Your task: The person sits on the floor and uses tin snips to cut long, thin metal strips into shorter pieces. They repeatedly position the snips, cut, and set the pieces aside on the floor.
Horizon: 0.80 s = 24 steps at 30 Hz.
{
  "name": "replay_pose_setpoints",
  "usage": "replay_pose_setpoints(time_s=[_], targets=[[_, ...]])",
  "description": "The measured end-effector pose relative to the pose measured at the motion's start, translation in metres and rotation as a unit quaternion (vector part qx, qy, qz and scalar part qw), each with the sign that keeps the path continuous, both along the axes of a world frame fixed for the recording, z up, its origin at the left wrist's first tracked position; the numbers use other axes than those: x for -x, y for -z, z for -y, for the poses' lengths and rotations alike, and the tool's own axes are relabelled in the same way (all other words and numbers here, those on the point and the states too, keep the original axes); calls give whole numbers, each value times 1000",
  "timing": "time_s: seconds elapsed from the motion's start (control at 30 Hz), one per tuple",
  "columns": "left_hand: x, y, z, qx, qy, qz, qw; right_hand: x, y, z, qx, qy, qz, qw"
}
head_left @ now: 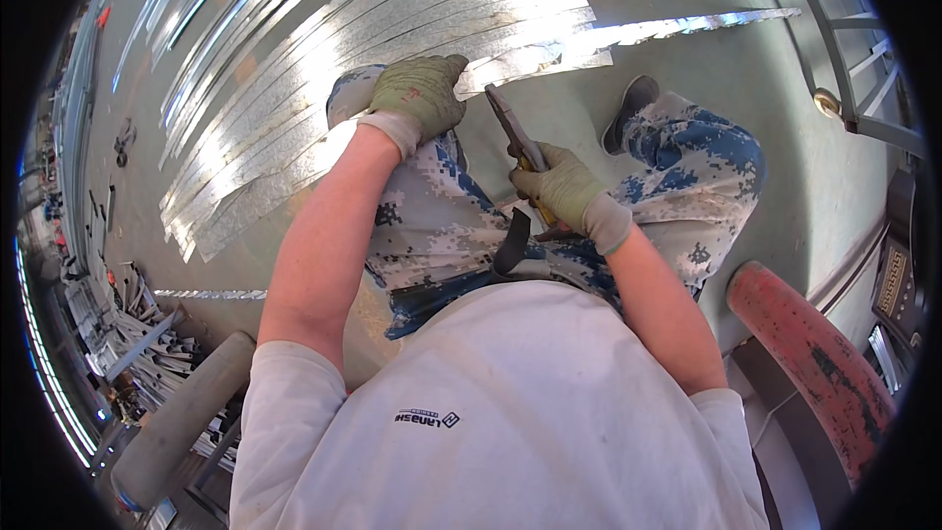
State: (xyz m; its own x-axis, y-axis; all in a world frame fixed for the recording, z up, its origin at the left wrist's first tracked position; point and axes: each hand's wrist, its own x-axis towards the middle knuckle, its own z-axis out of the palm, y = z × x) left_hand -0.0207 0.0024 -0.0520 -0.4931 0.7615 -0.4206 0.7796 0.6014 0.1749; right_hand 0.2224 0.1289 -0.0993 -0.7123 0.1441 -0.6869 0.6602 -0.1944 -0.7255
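**Snips in the right hand, metal strips beyond the left**

In the head view we see the gloved left hand [417, 100] at upper centre, over the knee of the camouflage trousers [437, 226], its fingers curled. Its fingertips meet the near end of a shiny metal strip [535, 65]; we cannot tell whether they are closed on it. That strip runs rightward from them, and a narrow jagged offcut [697, 27] stretches on toward the upper right of the frame.

The gloved right hand [561, 185], right of centre, is wrapped around the handles of metal snips [512, 120]. Their blades point up and left, into the space between the hands, with the tip near the left fingertips and apart from the strip.

Many more metal strips [324, 69] lie fanned in overlapping rows on the green floor [706, 64], filling the upper left beyond the left hand. A dark shoe [633, 110] sits above the right hand, and a worn red armrest [810, 358] stands at lower right.
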Motion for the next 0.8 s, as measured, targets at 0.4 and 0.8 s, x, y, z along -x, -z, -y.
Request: replay_pose_setpoints(time_s=[0.4, 0.8], targets=[[-1, -3, -3, 19, -15, 11, 1000, 4, -21, -2, 171, 47, 19, 984], [-1, -2, 0, -3, -11, 24, 1000, 8, -10, 23, -37, 16, 67, 997]])
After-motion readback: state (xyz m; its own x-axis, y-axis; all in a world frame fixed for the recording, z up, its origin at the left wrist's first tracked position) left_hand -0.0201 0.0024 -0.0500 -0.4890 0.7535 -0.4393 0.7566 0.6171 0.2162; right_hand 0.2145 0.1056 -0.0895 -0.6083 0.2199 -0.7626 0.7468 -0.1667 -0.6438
